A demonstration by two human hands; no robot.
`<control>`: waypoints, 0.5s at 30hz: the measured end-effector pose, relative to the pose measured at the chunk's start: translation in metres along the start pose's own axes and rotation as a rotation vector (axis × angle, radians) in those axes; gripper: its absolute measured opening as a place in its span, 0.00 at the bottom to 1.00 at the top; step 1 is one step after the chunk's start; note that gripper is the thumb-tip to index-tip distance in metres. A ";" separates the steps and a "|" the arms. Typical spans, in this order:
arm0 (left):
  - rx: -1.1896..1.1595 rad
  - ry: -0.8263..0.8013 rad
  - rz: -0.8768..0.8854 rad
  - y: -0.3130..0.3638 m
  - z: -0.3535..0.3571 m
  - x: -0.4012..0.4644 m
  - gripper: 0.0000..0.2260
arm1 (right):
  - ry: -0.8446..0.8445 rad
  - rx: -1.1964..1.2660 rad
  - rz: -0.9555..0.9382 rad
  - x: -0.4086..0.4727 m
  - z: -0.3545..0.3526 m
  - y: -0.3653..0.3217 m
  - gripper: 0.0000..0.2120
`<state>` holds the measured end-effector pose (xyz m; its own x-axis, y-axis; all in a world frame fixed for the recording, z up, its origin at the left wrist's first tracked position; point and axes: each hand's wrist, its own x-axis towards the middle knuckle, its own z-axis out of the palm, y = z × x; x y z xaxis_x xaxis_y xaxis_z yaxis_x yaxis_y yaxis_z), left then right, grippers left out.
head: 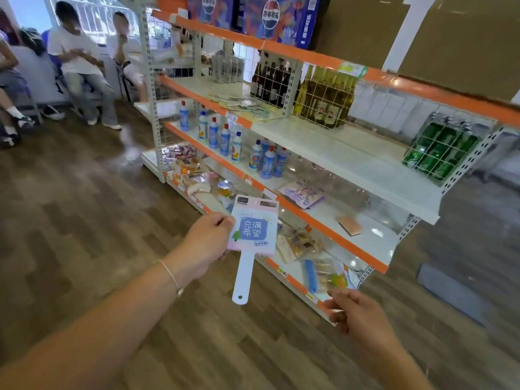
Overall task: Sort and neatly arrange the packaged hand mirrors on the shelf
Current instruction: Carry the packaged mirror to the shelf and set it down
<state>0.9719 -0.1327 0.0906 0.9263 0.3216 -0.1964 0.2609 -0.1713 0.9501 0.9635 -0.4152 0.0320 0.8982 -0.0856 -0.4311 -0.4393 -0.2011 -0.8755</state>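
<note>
Left hand pinching packaged hand mirror by its left edge, handle down, before the shelf; right hand loosely curled, holding nothing.

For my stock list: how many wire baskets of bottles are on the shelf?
3: the dark-bottle basket and yellow-bottle basket side by side, the green-bottle basket at the right end. More may be hidden.

Blurred seated people at left; both forearms cut off below.
</note>
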 end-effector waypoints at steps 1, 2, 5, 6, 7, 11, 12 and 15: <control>0.007 -0.003 0.001 0.003 -0.002 0.020 0.15 | 0.010 0.003 -0.002 0.015 0.004 -0.011 0.07; 0.012 -0.003 -0.005 0.005 -0.003 0.038 0.14 | 0.015 -0.004 -0.010 0.029 0.010 -0.023 0.06; 0.005 0.001 -0.016 0.011 -0.008 0.085 0.14 | -0.005 -0.038 -0.057 0.070 0.037 -0.063 0.07; -0.001 0.002 -0.019 0.013 -0.010 0.100 0.14 | -0.012 -0.045 -0.077 0.083 0.048 -0.078 0.07; -0.010 0.004 -0.022 0.014 -0.013 0.114 0.14 | -0.015 -0.051 -0.095 0.097 0.059 -0.092 0.07; -0.021 0.030 -0.038 0.016 -0.028 0.175 0.15 | -0.055 -0.055 -0.175 0.157 0.104 -0.141 0.08; -0.017 0.033 -0.045 0.017 -0.032 0.191 0.16 | -0.058 -0.045 -0.190 0.173 0.115 -0.151 0.07; 0.000 0.042 -0.054 0.020 -0.041 0.246 0.16 | -0.057 -0.052 -0.240 0.228 0.152 -0.178 0.06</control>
<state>1.1936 -0.0186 0.0716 0.8987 0.3688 -0.2374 0.3106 -0.1529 0.9382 1.2445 -0.2501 0.0564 0.9740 0.0254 -0.2251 -0.2110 -0.2593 -0.9425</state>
